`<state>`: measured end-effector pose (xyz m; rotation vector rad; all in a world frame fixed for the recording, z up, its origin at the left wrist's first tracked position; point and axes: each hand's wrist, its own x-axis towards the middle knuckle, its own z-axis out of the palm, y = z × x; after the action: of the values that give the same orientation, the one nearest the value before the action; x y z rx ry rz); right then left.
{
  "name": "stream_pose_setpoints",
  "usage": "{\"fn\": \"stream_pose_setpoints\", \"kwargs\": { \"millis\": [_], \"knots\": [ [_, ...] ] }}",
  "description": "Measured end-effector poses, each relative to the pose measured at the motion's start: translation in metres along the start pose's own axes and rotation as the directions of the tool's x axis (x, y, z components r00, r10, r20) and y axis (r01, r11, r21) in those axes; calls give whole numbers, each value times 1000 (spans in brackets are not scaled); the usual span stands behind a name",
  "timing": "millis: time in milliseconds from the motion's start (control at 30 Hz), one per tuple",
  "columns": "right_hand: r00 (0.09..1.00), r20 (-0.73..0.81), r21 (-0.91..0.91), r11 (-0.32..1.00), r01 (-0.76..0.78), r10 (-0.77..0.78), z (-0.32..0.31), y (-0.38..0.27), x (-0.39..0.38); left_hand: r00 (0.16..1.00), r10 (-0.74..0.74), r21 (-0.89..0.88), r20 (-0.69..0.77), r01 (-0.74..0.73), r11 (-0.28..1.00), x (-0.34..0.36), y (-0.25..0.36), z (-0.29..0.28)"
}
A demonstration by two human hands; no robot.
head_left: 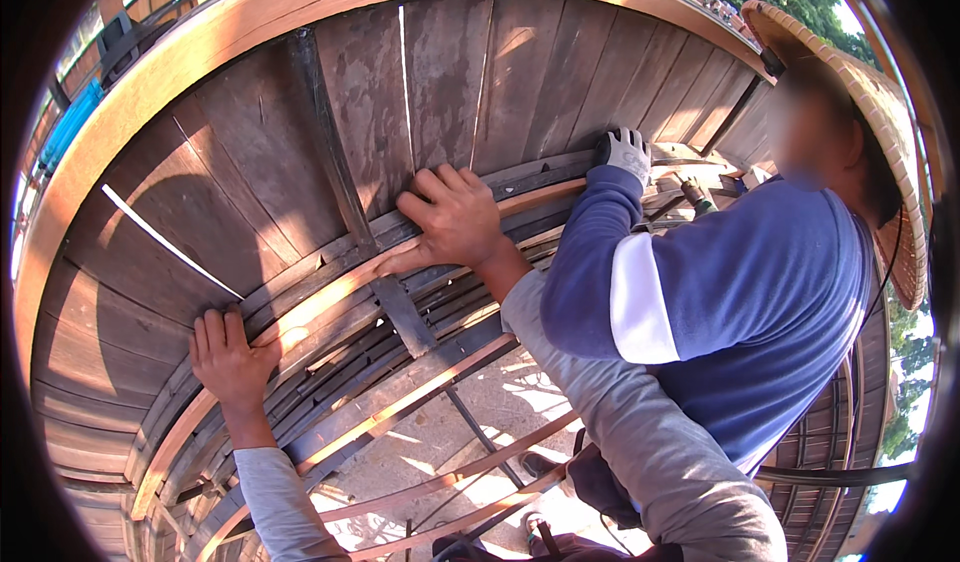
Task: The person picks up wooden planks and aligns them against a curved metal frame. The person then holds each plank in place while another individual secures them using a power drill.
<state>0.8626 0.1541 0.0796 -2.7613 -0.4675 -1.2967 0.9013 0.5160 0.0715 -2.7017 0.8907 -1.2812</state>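
Note:
A long, pale wooden strip (340, 290) curves along the inside of a dark plank wall (250, 162). My left hand (232, 360) grips it at the left, fingers hooked over the top and thumb stretched along its face. Farther right, my right hand (455, 217) holds the same strip, with curled fingers against the darker rail (400, 230) behind it and the thumb laid along the wood. A dark upright batten (335, 152) meets the rails between my two hands. The undersides of both grips are hidden.
At my right a person in a blue sweater (740, 262) and woven hat (910, 142) leans in, a gloved hand (627, 152) on the rail. A thick wooden top rail (250, 24) arches above. Below are more curved slats (440, 482) and a sunlit floor (400, 462).

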Motion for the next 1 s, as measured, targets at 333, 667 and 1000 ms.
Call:
{"fn": "stream_pose_setpoints", "kwargs": {
  "millis": [333,667,1000],
  "knots": [
    [1000,-6,5,1000,11,-10,0,0,1,999,-27,-16,46,28,999,-2,-1,-2],
    [1000,3,-4,1000,9,-9,0,0,1,999,-24,-31,40,26,999,-1,0,-2],
    [1000,12,7,1000,5,-5,1,1,-2,999,-27,-20,44,28,999,-1,1,-5]
  ]
}}
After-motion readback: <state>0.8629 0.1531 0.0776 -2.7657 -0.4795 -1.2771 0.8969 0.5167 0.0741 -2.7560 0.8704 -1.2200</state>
